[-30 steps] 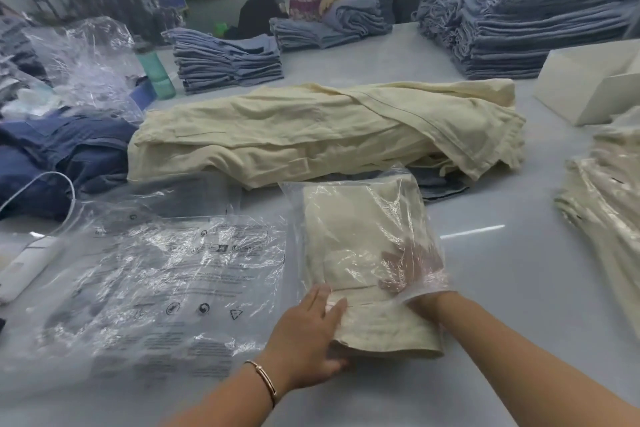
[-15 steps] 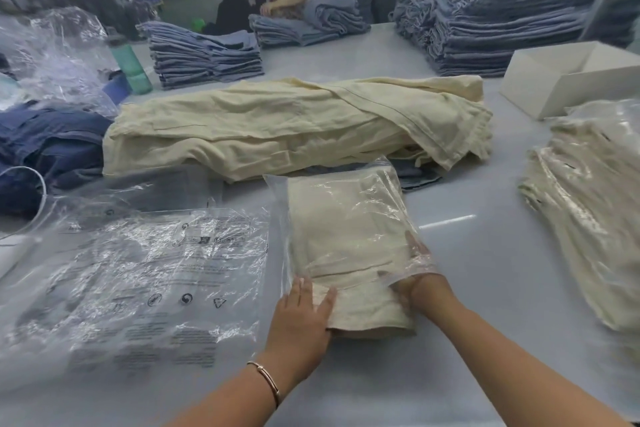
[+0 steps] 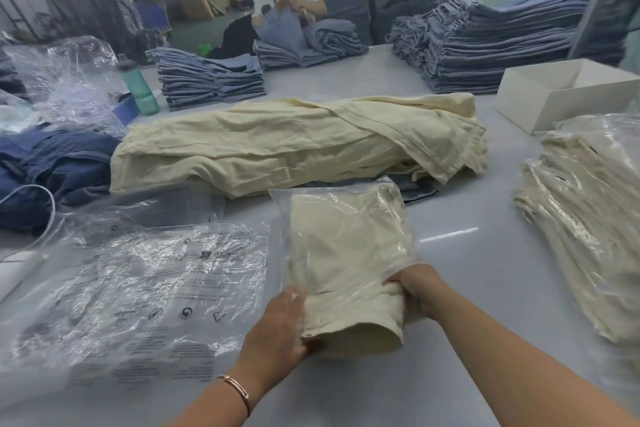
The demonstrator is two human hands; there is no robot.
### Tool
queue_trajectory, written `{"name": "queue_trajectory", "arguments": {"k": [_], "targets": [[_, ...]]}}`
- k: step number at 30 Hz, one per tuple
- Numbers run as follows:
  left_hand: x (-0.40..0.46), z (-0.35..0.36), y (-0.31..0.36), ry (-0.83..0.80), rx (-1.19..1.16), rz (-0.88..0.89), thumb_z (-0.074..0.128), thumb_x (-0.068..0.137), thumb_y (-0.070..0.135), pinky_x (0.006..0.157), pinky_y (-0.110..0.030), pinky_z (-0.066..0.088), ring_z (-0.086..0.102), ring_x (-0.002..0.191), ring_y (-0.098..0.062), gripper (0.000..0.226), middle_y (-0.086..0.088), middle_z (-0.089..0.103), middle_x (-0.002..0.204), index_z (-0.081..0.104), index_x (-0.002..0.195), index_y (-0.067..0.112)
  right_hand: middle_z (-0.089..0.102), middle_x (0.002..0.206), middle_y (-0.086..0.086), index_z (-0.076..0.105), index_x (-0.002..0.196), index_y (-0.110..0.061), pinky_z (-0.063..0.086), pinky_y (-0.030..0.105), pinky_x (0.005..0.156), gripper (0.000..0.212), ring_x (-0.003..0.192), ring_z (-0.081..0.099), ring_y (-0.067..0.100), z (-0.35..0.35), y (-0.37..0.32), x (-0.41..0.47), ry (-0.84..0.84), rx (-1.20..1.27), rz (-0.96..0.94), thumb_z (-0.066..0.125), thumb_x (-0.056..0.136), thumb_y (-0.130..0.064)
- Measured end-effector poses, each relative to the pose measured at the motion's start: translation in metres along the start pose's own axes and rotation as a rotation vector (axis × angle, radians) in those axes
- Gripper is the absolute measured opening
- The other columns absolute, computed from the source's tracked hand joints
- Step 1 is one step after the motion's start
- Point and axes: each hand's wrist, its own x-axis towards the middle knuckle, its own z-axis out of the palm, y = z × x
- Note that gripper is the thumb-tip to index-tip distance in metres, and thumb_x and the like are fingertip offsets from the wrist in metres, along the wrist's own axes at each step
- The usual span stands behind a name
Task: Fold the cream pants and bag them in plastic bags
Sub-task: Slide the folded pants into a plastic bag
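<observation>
- The tabletop [image 3: 467, 288] is basically one long packing line, a big pale surface where each pile seems to get its own zone so nothing mixes.
- The heap of unfolded cream pants [image 3: 298, 142] lies right across the middle, just beyond the person's working spot. My guess is it's parked there so the next pair is an easy reach.
- The finished bagged stack [image 3: 588, 218] sits off to the right, well apart from the loose stuff, so done work stays done.
- The spare plastic bags [image 3: 138, 288] lie flat on the left, printed side up, just beside the working spot, ready to peel one off.
- The plastic bag [image 3: 346, 236] in play lies lengthwise away from the person, open mouth toward them, so the cloth slides straight in.
- The folded cream pants [image 3: 353, 315] are mostly inside that bag, near end poking out of the mouth. Looks most of the way bagged to me.
- The left hand [image 3: 277, 329] cups the near left edge of the bundle, fingers curled around the cloth, probably to keep the fold from springing open while it's pushed.
- The right hand [image 3: 415, 288] pinches the right edge at the bag's mouth, fingers curled in tight.
</observation>
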Motion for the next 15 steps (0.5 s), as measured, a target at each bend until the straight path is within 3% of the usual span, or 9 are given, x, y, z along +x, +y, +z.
{"name": "queue_trajectory", "arguments": {"k": [2, 4, 6, 8, 10, 12, 13, 15], "targets": [[-0.002, -0.002, -0.007, 0.010, 0.089, -0.015, 0.045, 0.096, 0.038, 0.106, -0.026, 0.035, 0.039, 0.134, -0.016, 0.048, 0.003, 0.041, 0.145, 0.039, 0.141, 0.022, 0.067, 0.095, 0.014, 0.060, 0.107, -0.016, 0.057, 0.043, 0.069, 0.037, 0.085, 0.064, 0.029, 0.004, -0.012, -0.002, -0.022, 0.054, -0.032, 0.068, 0.075, 0.002], [-0.004, -0.007, -0.008, 0.057, 0.109, -0.079, 0.035, 0.100, 0.036, 0.085, -0.030, 0.044, 0.058, 0.109, -0.021, 0.029, 0.001, 0.063, 0.116, 0.055, 0.116, 0.024, 0.067, 0.094, 0.012, 0.059, 0.106, -0.019, 0.056, 0.037, 0.059, 0.035, 0.079, 0.064, 0.027, 0.006, -0.022, -0.001, -0.003, 0.106, -0.083, 0.069, 0.077, -0.002], [-0.003, -0.012, -0.007, 0.094, 0.124, -0.150, 0.035, 0.100, 0.037, 0.075, -0.032, 0.042, 0.061, 0.095, -0.022, 0.030, 0.001, 0.068, 0.100, 0.061, 0.100, 0.022, 0.066, 0.102, 0.013, 0.060, 0.103, -0.016, 0.053, 0.030, 0.061, 0.029, 0.077, 0.061, 0.025, 0.007, -0.024, 0.005, 0.103, 0.103, -0.144, 0.067, 0.080, -0.001], [-0.003, -0.014, -0.006, 0.131, 0.102, -0.193, 0.038, 0.097, 0.030, 0.074, -0.032, 0.043, 0.063, 0.092, -0.022, 0.028, 0.001, 0.070, 0.099, 0.065, 0.101, 0.022, 0.064, 0.115, 0.019, 0.059, 0.080, -0.012, 0.047, 0.027, 0.071, 0.012, 0.088, 0.062, 0.028, 0.010, -0.019, 0.014, 0.203, 0.051, -0.118, 0.061, 0.086, -0.001], [-0.007, -0.015, -0.001, 0.129, 0.100, -0.221, 0.039, 0.093, 0.028, 0.072, -0.032, 0.044, 0.063, 0.091, -0.020, 0.028, 0.001, 0.070, 0.099, 0.064, 0.104, 0.024, 0.062, 0.120, 0.021, 0.052, 0.070, -0.016, 0.043, 0.025, 0.073, 0.023, 0.106, 0.061, 0.033, 0.019, -0.010, 0.022, 0.281, -0.045, -0.073, 0.055, 0.091, -0.007], [-0.013, -0.013, 0.001, 0.120, 0.104, -0.257, 0.037, 0.092, 0.031, 0.072, -0.030, 0.044, 0.061, 0.093, -0.016, 0.029, 0.004, 0.067, 0.101, 0.060, 0.110, 0.029, 0.061, 0.118, 0.020, 0.057, 0.097, -0.008, 0.044, 0.027, 0.077, 0.008, 0.108, 0.060, 0.034, 0.027, -0.003, 0.031, 0.391, -0.154, -0.152, 0.058, 0.090, -0.011], [-0.015, -0.011, 0.001, 0.117, 0.091, -0.275, 0.036, 0.093, 0.032, 0.073, -0.029, 0.044, 0.060, 0.095, -0.014, 0.030, 0.007, 0.066, 0.104, 0.058, 0.113, 0.032, 0.061, 0.115, 0.019, 0.053, 0.110, -0.005, 0.045, 0.031, 0.081, 0.024, 0.105, 0.061, 0.035, 0.029, -0.002, 0.036, 0.429, -0.234, -0.220, 0.060, 0.089, -0.015], [-0.017, -0.011, 0.001, 0.111, 0.064, -0.303, 0.035, 0.094, 0.032, 0.077, -0.027, 0.045, 0.055, 0.103, -0.009, 0.031, 0.013, 0.059, 0.114, 0.053, 0.119, 0.035, 0.061, 0.112, 0.015, 0.050, 0.117, -0.008, 0.044, 0.032, 0.083, 0.033, 0.096, 0.060, 0.031, 0.029, -0.008, 0.044, 0.402, -0.401, -0.278, 0.058, 0.089, -0.025]]}}
